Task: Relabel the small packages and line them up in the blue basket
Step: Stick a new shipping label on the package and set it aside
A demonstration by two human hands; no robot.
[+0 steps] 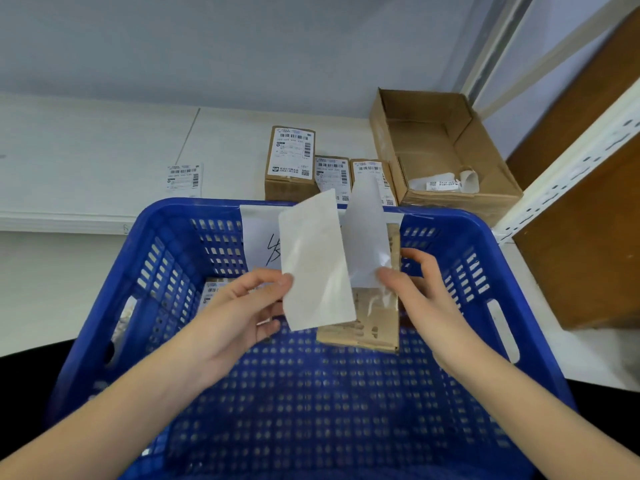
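Labels come first, taking the blue basket point(450, 237) as the landmark: beyond its far left corner a loose shipping label point(184, 180) lies flat on the white table point(86, 150), barcode printed, text too small to read. Inside the basket at its left wall, a labelled package point(216, 289) is mostly hidden. Over the basket's middle, the left hand point(242, 313) pinches a blank white sheet point(317, 261) at its lower left edge, long axis upright, leaning slightly left. A paper note point(259, 237) with a dark handwritten mark hangs on the far wall. The right hand point(415, 289) pinches a second pale sheet point(367, 230) and grips a small brown package point(363, 323), standing on end. Behind the far rim stand three labelled boxes point(290, 161), and right of them an open carton point(443, 150).
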